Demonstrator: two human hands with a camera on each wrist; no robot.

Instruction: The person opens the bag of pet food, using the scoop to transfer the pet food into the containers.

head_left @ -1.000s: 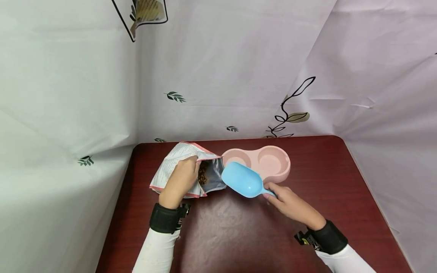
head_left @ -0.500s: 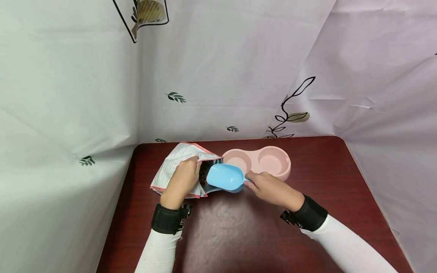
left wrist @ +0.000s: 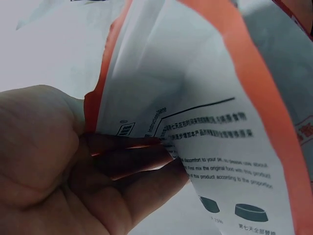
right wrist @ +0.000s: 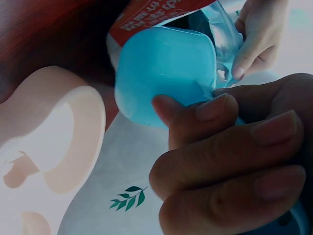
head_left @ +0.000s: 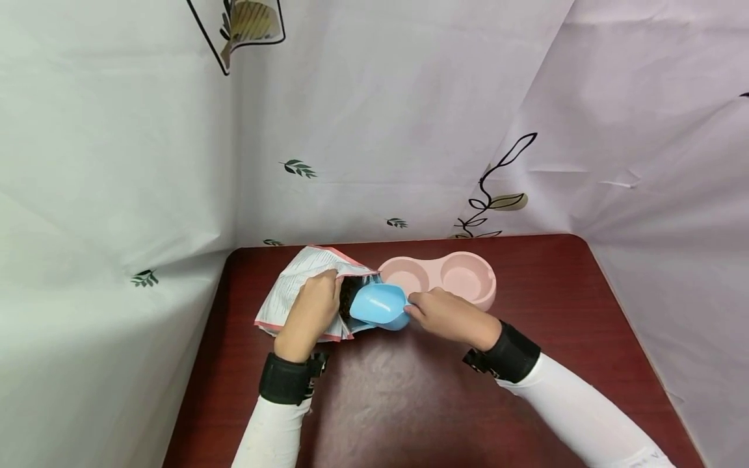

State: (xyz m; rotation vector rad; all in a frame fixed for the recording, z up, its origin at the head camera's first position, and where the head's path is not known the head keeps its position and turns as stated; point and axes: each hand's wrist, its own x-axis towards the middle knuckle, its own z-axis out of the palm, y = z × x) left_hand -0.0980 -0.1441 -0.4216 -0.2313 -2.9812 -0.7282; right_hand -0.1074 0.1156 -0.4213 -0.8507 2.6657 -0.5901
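Gripping the handle of a blue scoop (head_left: 379,305), the right hand (head_left: 447,316) has its fingers (right wrist: 230,156) curled tight round it, thumb laid along the top. The scoop's front edge sits at the open mouth of the bag (head_left: 304,289) — just at the brown kibble (head_left: 348,296) showing inside, though whether it has dug in cannot be told. From the right wrist view the scoop's bowl looks bare, its rim tucked under the bag's red edge.

The left hand (head_left: 310,312) pinches the upper lip of the bag and holds the mouth apart; in the left wrist view its fingers (left wrist: 142,156) lie against the printed white panel with the orange border lifted above them. The bag lies on its side on the red-brown table (head_left: 409,403), near the back left corner.

Just right of the bag stands a pink double bowl (head_left: 445,279) — both wells look bare. The right hand is just in front of its left well. White leaf-print sheeting (head_left: 374,117) hangs behind and beside the table.
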